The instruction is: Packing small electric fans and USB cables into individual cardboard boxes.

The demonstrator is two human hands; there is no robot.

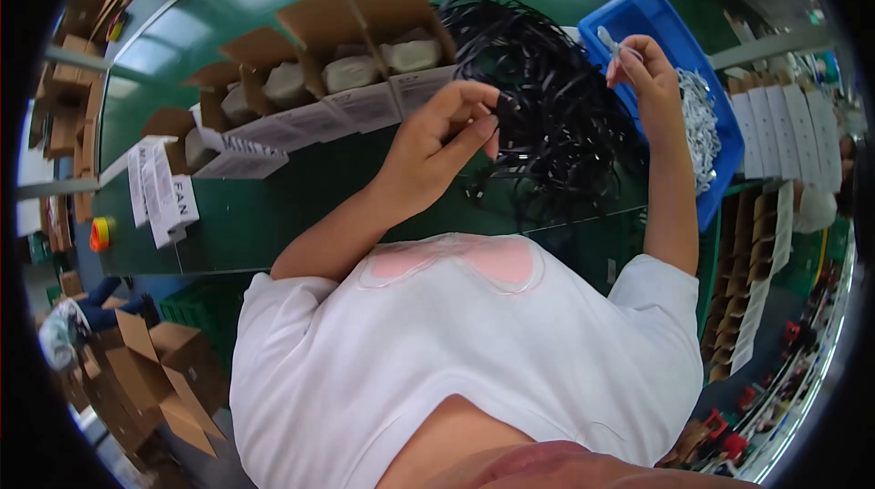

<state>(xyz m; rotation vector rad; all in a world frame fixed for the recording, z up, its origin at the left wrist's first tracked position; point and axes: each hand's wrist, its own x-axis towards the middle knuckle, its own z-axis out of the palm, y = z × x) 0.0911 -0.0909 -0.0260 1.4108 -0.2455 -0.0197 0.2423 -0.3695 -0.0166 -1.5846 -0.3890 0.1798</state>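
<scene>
A tangled pile of flat black straps with small shiny bits among them sits on the green tabletop. The left hand is at the left edge of this pile, its fingers curled and its thumb close to the index finger. A dark strap end shows right at those fingertips, but I cannot tell whether they grip it or only overlap it in the view. The right hand is raised to the right of the pile, with thumb and fingers pinched on a small whitish looped cord. The two hands are well apart, with part of the pile between them.

Just right of the pile stands a blue plastic tray, set at a slant, and a heap of small white cords lies in it. Left of the pile, a row of five open cartons reaches away in a curve, flaps up, a pale rounded item visible in each; the carton nearest the pile stands just beside it. Far left of the pile is an orange and yellow tape roll. Below and left of the pile are a green plastic crate and an open brown cardboard box. Well to the right of the pile, past the tray, stands another row of white cartons.
</scene>
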